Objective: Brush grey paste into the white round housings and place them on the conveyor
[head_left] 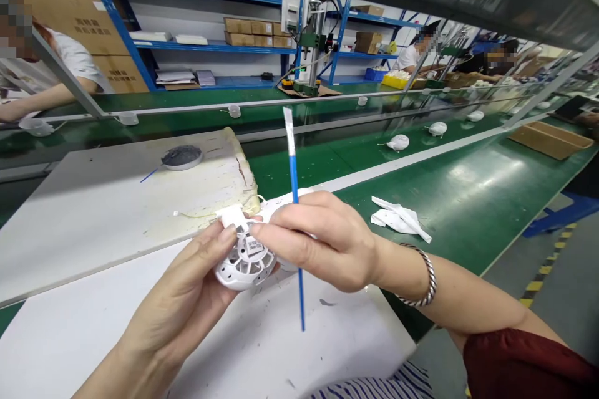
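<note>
White vented housing [244,264], gripped by left hand [175,299] over white surface [299,349]; partly hidden behind right hand [322,240], closed around blue stick [292,168], whose lower end stands clear past the hand.

Two hands [250,255], one white vented housing [246,262] and one blue swab stick [294,165] fill the lower centre. Roughly four white domes [399,142] line the green belt [449,181] at right; three co-workers [414,57] show beyond.
</note>
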Demonstrator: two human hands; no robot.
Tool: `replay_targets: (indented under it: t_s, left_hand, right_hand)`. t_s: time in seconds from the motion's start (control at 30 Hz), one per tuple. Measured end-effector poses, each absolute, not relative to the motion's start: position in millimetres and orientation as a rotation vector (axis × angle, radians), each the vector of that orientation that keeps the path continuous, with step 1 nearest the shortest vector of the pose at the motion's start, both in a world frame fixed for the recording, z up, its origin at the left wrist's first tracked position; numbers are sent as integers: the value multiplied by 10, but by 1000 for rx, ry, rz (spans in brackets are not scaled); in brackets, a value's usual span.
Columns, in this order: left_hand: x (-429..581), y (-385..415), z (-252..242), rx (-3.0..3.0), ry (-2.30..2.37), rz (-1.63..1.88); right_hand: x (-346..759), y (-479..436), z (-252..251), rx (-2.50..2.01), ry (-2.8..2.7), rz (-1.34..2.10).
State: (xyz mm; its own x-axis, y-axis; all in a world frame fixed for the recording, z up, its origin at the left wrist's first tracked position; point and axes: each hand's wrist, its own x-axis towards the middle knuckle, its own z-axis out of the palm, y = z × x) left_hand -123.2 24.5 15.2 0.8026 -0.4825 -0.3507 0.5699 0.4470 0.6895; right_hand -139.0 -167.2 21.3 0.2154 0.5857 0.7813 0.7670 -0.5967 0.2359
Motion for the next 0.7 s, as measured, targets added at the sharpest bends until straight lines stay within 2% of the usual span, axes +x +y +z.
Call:
replay_targets:
  t_s: [0.07, 0.27, 0.7]
  left_hand:
    - [-1252, 229, 170, 934, 105, -619]
    - [-1281, 216, 177, 977, 99, -571]
    - [-1253, 246, 160, 954, 100, -573]
  right_hand:
    - [-1392, -1620, 191, -2276, -1216, -1236]
    - [-1363, -1554, 121, -2213, -1180, -1297]
    - [-1386, -1605, 250, -2275, -1386, -1164]
